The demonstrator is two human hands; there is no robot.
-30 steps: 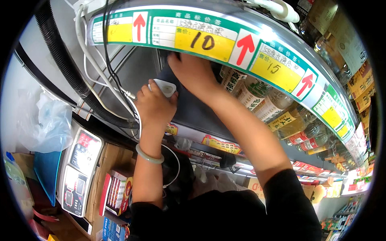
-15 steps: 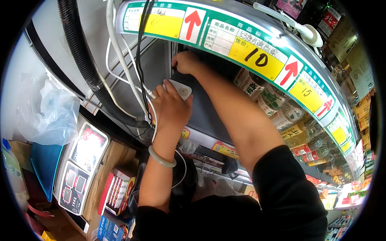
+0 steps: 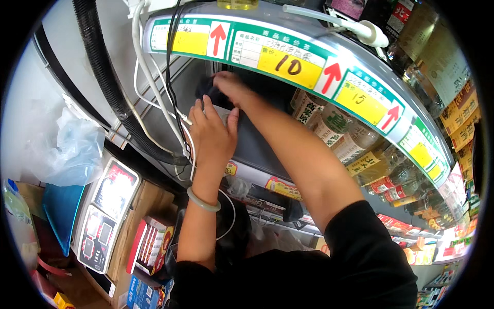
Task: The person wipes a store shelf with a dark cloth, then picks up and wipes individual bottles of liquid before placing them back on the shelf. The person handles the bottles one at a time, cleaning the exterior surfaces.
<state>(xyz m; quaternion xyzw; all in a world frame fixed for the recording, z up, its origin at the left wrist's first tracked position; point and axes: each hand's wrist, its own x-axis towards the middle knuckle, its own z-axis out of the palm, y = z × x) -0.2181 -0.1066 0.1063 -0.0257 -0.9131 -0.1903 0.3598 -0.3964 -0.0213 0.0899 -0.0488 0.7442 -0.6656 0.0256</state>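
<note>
My left hand (image 3: 212,126) lies with its fingers stretched out and thumb apart over a white box-like device (image 3: 224,113) on the grey shelf (image 3: 260,147). The hand covers most of that device, and a white cable runs down beside the wrist. Just beyond it, my right hand (image 3: 231,87) is blurred by motion, its fingers closed over a dark, cloth-like bundle (image 3: 210,90) near the back corner. A pale bangle (image 3: 203,201) circles my left wrist.
A curved shelf edge with green and yellow price labels (image 3: 288,67) overhangs my right arm. Bottles (image 3: 329,123) stand to the right. Black and white cables (image 3: 172,77) and a ribbed hose (image 3: 100,62) hang left. Lower left are scales (image 3: 105,216) and a plastic bag (image 3: 72,149).
My right hand has shifted slightly left and down, and the dark bundle now shows beside its fingers. My left hand has moved slightly left, fingers straighter. The view has shifted, moving the labels left.
</note>
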